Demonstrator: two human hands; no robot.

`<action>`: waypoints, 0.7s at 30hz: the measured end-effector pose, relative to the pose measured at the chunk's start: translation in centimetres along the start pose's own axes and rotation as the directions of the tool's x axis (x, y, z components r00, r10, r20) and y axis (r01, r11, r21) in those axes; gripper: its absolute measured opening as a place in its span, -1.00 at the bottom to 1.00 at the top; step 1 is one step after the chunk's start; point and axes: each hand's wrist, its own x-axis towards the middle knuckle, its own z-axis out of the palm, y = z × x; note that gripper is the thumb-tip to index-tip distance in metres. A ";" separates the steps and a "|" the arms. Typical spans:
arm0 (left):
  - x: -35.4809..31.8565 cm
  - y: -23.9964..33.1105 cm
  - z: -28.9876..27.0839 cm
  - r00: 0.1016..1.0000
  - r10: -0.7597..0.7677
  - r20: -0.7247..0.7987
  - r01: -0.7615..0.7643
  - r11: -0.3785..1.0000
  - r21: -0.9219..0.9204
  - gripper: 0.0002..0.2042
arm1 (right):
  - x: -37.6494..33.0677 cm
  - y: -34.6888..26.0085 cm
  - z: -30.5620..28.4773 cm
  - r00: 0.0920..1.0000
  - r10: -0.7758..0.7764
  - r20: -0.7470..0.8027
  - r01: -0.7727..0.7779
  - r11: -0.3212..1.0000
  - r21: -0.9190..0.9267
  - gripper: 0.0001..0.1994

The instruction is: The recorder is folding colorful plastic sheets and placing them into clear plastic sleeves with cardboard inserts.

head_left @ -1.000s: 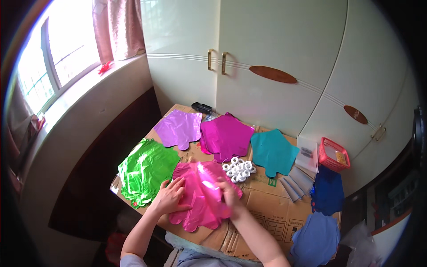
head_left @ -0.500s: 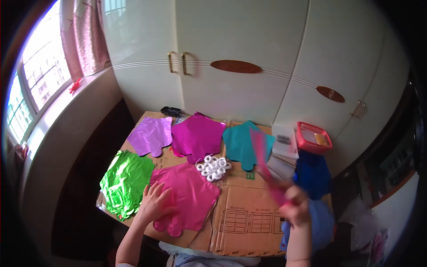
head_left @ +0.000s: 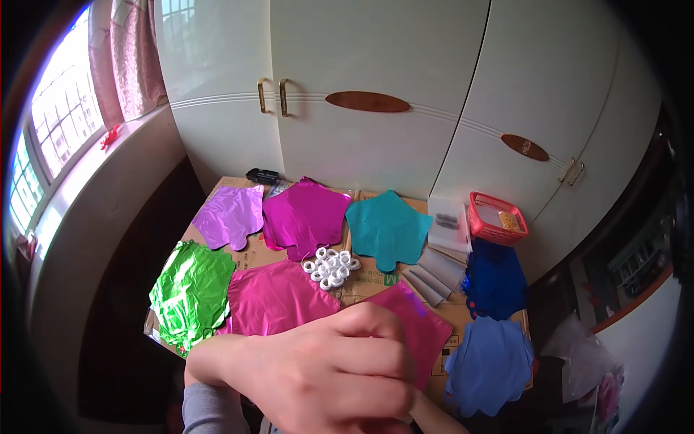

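Observation:
My left hand [head_left: 325,369] is raised close in front of me, fingers curled into a closed fist; whatever it grips is hidden. Behind it shows part of my right forearm [head_left: 434,417], the right hand itself covered by the left. Just beyond both hands, a single pink foil sheet [head_left: 426,325], which looks like an uninflated star balloon, lies over the cardboard. Partly covered by my left hand is a stack of pink foil stars [head_left: 278,296]. Small white ribbon rolls [head_left: 330,267] sit in a cluster at the table's middle.
Around them lie green [head_left: 189,293], lilac [head_left: 230,215], purple [head_left: 305,219], teal [head_left: 389,228], dark blue [head_left: 497,282] and light blue [head_left: 490,365] foil stacks. A red basket [head_left: 499,230], grey folded sheets [head_left: 437,273] and a black object [head_left: 262,176] stand toward the back, before a white cabinet [head_left: 369,50].
My right hand has brought a pink foil sheet down from the right to the middle. My left hand has left the pink stack and risen toward me, now covering the right hand.

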 end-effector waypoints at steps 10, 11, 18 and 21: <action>1.9 -0.4 1.7 0.994 -0.028 -0.102 0.033 0.998 0.049 -0.82 | 4.8 4.4 -8.0 0.962 0.099 -0.254 -0.162 0.957 -0.241 -0.76; 1.9 -0.4 1.9 0.991 -0.057 -0.124 0.059 0.998 0.015 -0.81 | 5.5 5.6 -8.6 0.944 0.009 -0.329 -0.165 0.877 -0.451 -0.75; 2.6 -0.3 1.7 0.987 0.031 -0.158 -0.021 0.998 0.064 -0.84 | 5.8 11.9 -7.3 0.971 0.160 -0.178 -0.239 0.675 -0.698 -0.95; 2.6 -0.5 1.8 0.987 0.035 -0.159 -0.024 0.997 0.067 -0.84 | 5.9 12.4 -7.6 0.972 0.093 -0.214 -0.224 0.627 -0.746 -0.92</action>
